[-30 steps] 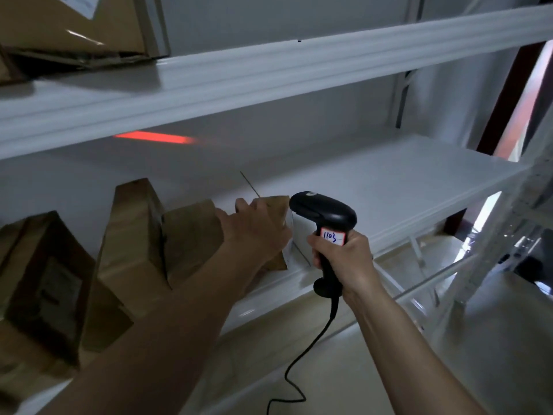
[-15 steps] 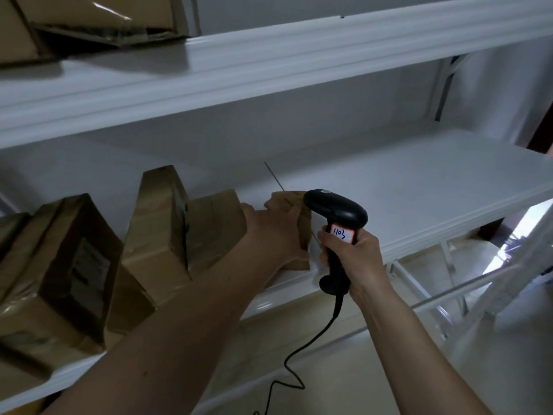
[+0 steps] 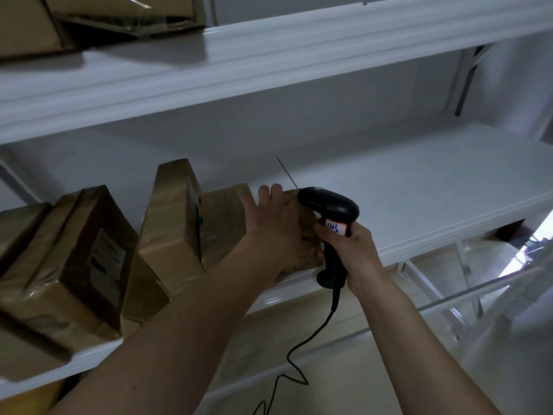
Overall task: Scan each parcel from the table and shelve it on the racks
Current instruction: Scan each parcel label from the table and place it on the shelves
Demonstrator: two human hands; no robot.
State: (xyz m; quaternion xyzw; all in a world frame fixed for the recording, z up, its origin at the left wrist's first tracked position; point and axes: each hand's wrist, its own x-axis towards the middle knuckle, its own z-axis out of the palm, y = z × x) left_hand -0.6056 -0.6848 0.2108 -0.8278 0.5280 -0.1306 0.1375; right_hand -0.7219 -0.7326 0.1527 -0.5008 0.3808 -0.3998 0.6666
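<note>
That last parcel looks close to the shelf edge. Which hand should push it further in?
Left. The left hand already rests on the parcel at the shelf front edge, fingers straight. The right hand is busy gripping the scanner.

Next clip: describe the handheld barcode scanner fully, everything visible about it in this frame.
The barcode scanner is black, plastic-looking and pistol-shaped: a rounded head pointing left toward the small brown parcel, and a straight handle ending in a flared base. A white sticker with a red border and blue handwritten digits sits on the handle's upper part. A thin black cable runs down from the base. The right hand grips the handle, holding it roughly upright before the shelf edge.
</note>
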